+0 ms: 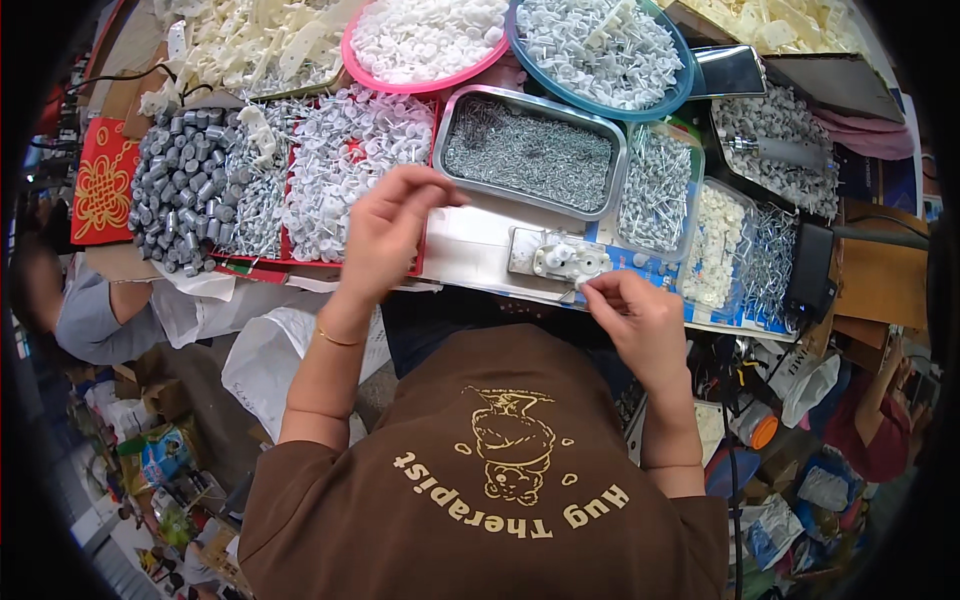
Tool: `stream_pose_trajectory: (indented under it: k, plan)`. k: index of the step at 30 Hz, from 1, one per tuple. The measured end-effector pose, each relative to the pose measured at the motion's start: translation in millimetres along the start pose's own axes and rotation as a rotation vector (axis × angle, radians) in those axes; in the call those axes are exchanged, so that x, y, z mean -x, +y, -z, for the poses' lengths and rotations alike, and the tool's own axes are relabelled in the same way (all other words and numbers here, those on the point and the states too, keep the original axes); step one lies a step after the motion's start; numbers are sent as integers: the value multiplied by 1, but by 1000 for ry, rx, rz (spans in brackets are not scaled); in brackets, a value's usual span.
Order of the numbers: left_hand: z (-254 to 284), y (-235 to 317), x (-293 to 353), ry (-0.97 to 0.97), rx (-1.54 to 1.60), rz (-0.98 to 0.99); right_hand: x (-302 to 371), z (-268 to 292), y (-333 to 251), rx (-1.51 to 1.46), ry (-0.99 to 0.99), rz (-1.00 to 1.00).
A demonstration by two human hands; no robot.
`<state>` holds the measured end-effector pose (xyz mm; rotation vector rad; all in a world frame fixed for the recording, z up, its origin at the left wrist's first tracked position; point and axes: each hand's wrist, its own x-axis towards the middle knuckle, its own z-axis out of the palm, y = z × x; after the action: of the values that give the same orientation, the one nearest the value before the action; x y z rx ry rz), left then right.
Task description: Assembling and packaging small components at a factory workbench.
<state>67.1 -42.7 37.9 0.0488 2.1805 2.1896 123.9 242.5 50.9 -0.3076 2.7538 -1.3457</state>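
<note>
A small white plastic assembly with round gear-like parts (pixel 560 260) sits on a metal block (pixel 522 250) near the table's front edge. My right hand (pixel 640 320) is closed in a pinch at the assembly's right end; a thin piece shows by its fingertips, too small to name. Over the table to the left, my left hand (pixel 390 230) has thumb and fingers drawn together, and whatever they hold cannot be made out. Those fingertips are just below the corner of a metal tray (pixel 620 165) full of small screws. White disc-headed parts (pixel 335 165) fill a red tray beside that hand.
Grey cylinders (pixel 190 175) are heaped at the left. A pink-rimmed bowl (pixel 425 85) and a blue bowl (pixel 685 60) hold white parts at the back. At right stand a clear tub of pins (pixel 655 190), cream pieces (pixel 715 240) and a black box (pixel 810 270).
</note>
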Motion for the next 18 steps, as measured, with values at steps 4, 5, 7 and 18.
stream_pose_trajectory:
  k: [4, 5, 7, 18]
  plan:
    - [-37, -2, 9, -209, -300, -226, -12, -14, 2, 128, 34, 151]
    - [-43, -2, 12, -219, -387, -246, -18, -16, 2, 98, 26, 126]
    - [-52, -9, 18, -189, -445, -282, -23, -16, 1, 66, 15, 110]
    - [-58, -21, 25, -178, -375, -324, -27, -10, 1, 56, -5, 72]
